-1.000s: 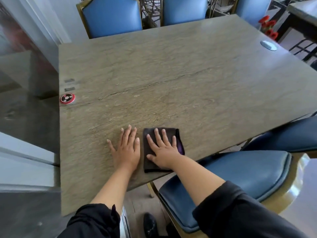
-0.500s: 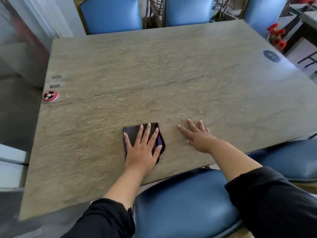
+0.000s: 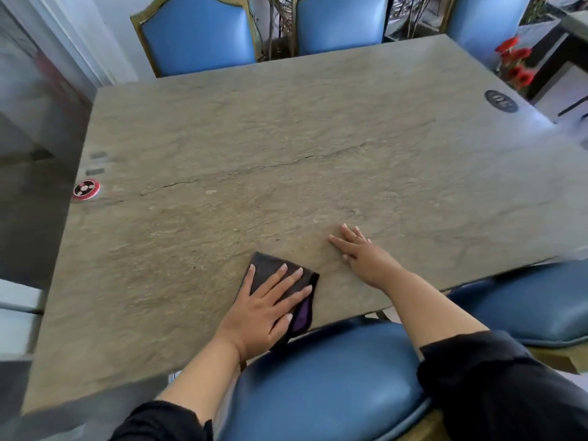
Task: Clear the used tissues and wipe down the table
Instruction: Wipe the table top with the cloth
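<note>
At the near edge of the scene, just under the camera, a padded blue chair seat point(image 3: 321, 386) sits tucked against a stone-patterned table point(image 3: 286, 148), with a second blue seat point(image 3: 537, 303) to its right. Two forearms in black sleeves reach over them onto the tabletop.

The left hand point(image 3: 264, 310) lies flat with fingers spread apart, pressing down on a dark folded cloth point(image 3: 270, 268) rather than clasping it. The cloth lies on the table close to the near edge; a purple inner layer shows at its right side, and one corner reaches the table's lip. To its right, apart from the cloth, the right hand point(image 3: 359, 253) rests palm down on the bare surface, fingers loosely spread and holding nothing.

Farther in, a long dark crack-like vein crosses the tabletop from left to right. Near the left edge sits a small round red and black disc point(image 3: 86, 189) with white marks too small to read, and just beyond it two small grey rectangular patches point(image 3: 95, 163). Near the far right corner is a dark oval plate point(image 3: 501, 101) set into the surface; its markings cannot be read.

Beyond the far edge stand three blue-backed chairs point(image 3: 197, 36), bare branches between them, and red flowers point(image 3: 515, 65) at the far right.
</note>
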Demonstrator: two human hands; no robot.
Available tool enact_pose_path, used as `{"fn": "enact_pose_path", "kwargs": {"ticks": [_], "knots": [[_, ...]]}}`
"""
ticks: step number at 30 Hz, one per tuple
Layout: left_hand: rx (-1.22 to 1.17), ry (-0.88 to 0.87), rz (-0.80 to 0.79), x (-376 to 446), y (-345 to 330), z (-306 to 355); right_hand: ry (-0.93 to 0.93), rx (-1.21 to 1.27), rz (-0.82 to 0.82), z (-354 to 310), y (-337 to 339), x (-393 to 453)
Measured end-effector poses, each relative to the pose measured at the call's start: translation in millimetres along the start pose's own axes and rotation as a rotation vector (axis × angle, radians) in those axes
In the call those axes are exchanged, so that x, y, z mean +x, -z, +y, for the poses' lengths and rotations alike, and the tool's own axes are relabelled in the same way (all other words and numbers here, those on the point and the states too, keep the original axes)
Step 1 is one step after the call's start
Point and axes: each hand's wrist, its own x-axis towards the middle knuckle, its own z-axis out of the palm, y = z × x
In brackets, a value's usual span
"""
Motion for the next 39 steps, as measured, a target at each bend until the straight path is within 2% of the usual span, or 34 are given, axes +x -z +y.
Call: {"fn": "enact_pose_path", "kwargs": {"ticks": [6,10,14,16,18,21,24,26,28,31,33,35,39], "knots": [[0.031,0.05,0.01,25,3,16,-0.165,0.009,0.198,28,10,6],[0.01,0.038,-0.004,84,2,44,-0.114,-0.022,0.191,53,23,11],[0.007,-0.113,-0.03,138,-1,85,-0.049,0.013,0.17,82,45,23],[0.036,-0.163,-0.02,139,-1,79,-0.016,0.043,0.167,95,54,24],[0.036,-0.052,-0.011,125,-2,57,0.034,0.042,0.149,106,59,22],[0.016,0.296,0.012,100,-2,33,0.089,0.043,0.116,114,60,21],[0.035,0.371,-0.014,107,0,48,0.099,0.069,0.112,116,60,24],[0.016,0.283,-0.028,124,1,69,0.1,0.094,0.091,117,62,26],[0.017,0.113,-0.039,144,1,96,0.113,0.153,0.103,121,64,28],[0.001,-0.161,-0.095,163,-1,128,0.102,0.256,0.166,126,68,26],[-0.002,-0.243,-0.115,168,2,128,0.057,0.308,0.226,130,71,21],[-0.028,-0.156,-0.114,168,5,112,0.003,0.335,0.266,137,74,14],[-0.045,0.357,-0.113,179,10,82,-0.058,0.333,0.286,157,80,6]]}}
